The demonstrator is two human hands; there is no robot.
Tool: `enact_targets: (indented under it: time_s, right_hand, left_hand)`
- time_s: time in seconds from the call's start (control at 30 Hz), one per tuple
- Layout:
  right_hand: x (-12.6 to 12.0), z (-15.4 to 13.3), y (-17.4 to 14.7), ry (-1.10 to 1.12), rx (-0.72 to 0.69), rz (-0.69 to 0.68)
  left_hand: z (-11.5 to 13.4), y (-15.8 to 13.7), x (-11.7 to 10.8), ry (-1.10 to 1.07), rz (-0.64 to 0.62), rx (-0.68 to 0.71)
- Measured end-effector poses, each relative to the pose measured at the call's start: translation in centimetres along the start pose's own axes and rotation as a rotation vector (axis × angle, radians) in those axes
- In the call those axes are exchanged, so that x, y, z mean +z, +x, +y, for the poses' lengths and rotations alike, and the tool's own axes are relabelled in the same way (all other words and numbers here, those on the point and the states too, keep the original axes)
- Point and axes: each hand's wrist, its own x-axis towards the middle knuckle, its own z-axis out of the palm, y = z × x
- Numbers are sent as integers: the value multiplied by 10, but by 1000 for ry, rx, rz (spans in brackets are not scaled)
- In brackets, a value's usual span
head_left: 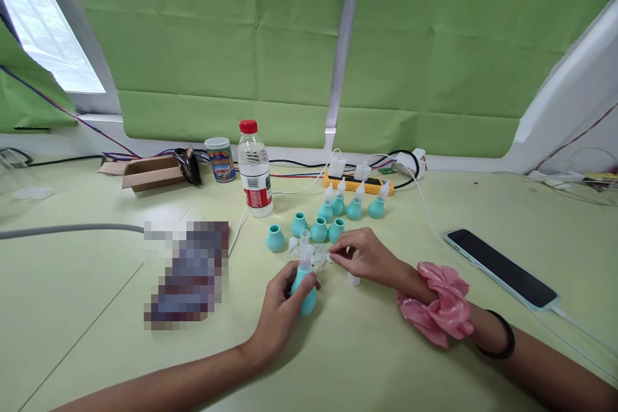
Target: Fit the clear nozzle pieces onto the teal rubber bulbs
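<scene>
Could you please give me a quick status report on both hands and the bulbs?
Left hand: grip around teal bulb, clear fitting on top. Right hand: beside small clear parts, hold unclear. Four open-topped bulbs just beyond.

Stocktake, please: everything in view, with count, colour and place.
tipped bulbs: 4, teal and clear, rear
open bulbs: 4, teal, table centre
held bulb: 1, teal, front centre
loose fittings: several, translucent, centre
power strip: 1, orange, back
adapters: 2, white, at power strip
bottle: 1, clear, back centre
can: 1, multicoloured, left of bottle
box: 1, brown, back left
pixelated object: 1, unclear, left
hose: 1, grey, left
phone: 1, black, right
cables: several, mixed, mostly back
coverings: at least 3, green, background
window: 1, bright, upper left
table: 1, pale green, beneath
scrunchie: 1, pink, right wrist
wristband: 1, black, right forearm
left hand: 1, bare, gripping held bulb
right hand: 1, bare, at fittings
</scene>
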Motion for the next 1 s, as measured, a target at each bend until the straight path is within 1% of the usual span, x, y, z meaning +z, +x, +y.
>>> enact_targets:
  time_s: [0.1, 0.17, 0.27, 0.37, 0.47, 0.57, 0.67, 0.73, 0.8, 0.83, 0.87, 0.9, 0.93, 0.97, 1.0]
  right_hand:
    - [-2, -14, -1, 254, 154, -6]
    - [0, -25, -4, 357, 197, -50]
    - [10, -33, -10, 354, 157, -117]
    - [20, -33, -14, 358, 105, -151]
    - [24, -32, -17, 517, 116, -180]
    - [26, -32, -19, 750, 204, -285]
    - [30, -29, -18, 930, 315, -372]
    - [30, -24, -16, 1047, 392, -397]
    - [26, -17, -11, 1155, 464, -409]
    - [23, -14, -8, 1188, 495, -394]
    - [18, -11, -5, 1189, 514, -347]
    - [13, -8, -3, 1143, 512, -280]
    - [8, -7, 0, 1053, 488, -203]
    - [2, -5, 2, 918, 439, -141]
    - [-4, -5, 4, 754, 377, -111]
  left_hand:
    - [0, 0, 1, 94, 15, 27]
    - [0, -2, 2, 137, 5, 41]
    - [0, -5, 4, 164, -62, 64]
    - [0, -8, 4, 211, -123, 89]
    - [0, -10, 3, 357, -164, 176]
    - [1, -11, 0, 419, -226, 302]
    - [3, -14, -1, 383, -267, 335]
    - [6, -17, -2, 379, -305, 399]
    - [10, -20, -4, 385, -378, 489]
    - [12, -20, -5, 385, -412, 521]
    - [14, -20, -6, 390, -426, 543]
    - [16, -17, -8, 404, -402, 549]
    - [18, -14, -10, 431, -339, 560]
    - [19, -8, -12, 469, -248, 579]
    - [19, -2, -15, 510, -130, 588]
